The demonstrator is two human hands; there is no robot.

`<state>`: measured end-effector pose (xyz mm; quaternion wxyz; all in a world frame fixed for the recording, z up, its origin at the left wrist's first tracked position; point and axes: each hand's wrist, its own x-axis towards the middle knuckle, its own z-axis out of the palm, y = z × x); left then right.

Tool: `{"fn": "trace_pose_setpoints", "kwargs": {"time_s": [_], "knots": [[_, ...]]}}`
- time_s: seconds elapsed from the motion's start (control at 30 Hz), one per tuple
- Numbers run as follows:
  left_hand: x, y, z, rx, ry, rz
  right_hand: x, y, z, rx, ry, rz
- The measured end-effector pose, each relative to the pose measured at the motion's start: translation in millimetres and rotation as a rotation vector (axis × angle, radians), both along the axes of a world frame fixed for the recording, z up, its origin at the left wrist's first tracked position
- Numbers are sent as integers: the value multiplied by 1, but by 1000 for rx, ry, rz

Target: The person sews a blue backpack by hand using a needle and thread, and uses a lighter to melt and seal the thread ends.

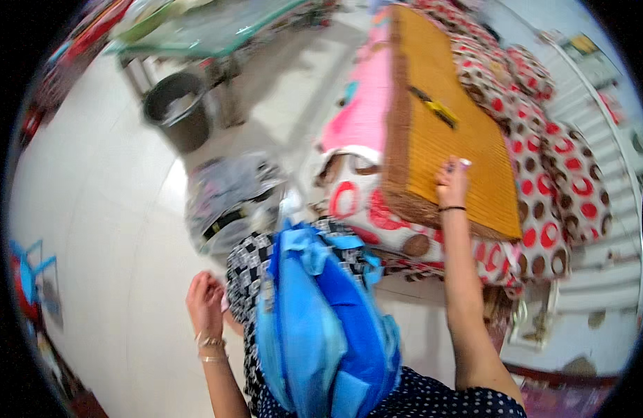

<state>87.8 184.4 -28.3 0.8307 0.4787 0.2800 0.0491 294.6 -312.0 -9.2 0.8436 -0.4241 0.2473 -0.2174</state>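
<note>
My right hand (452, 182), a dark band at its wrist, reaches over the near part of a golden-brown woven mat (475, 160) on the bed. Its fingers are closed, and a small whitish thing shows at their tips, too blurred to name. Farther up the mat lies a slim yellow-and-black object (434, 107), apart from the hand. My left hand (206, 296), with bracelets on the wrist, hangs low at the left, fingers loosely bent and nothing seen in them. A blue fabric bag (321, 327) is in front of my body, touched by neither hand.
Red-and-brown dotted bedding (576, 181) is bunched along the bed's right side, by a white rail (607, 104). Left of the bed are a clear plastic bag of things (231, 195), a dark bin (178, 115) and a glass-topped table (217, 31). A blue-legged stool (32, 272) stands far left.
</note>
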Motion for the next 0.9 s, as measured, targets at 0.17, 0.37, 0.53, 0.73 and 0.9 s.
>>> {"fn": "trace_pose_setpoints", "kwargs": {"time_s": [0.17,0.37,0.53,0.73,0.9], "knots": [[26,23,-57,347,48,-25,2,108,31,319,27,615],[65,52,-124,1293,17,-26,16,249,3,323,340,1209],[85,59,-146,1380,5,-506,32,314,-51,159,560,1439],[85,65,-175,1466,269,-1057,49,358,-80,-177,790,1655],[67,60,-140,1371,12,-719,52,382,-104,-348,918,1754]]}}
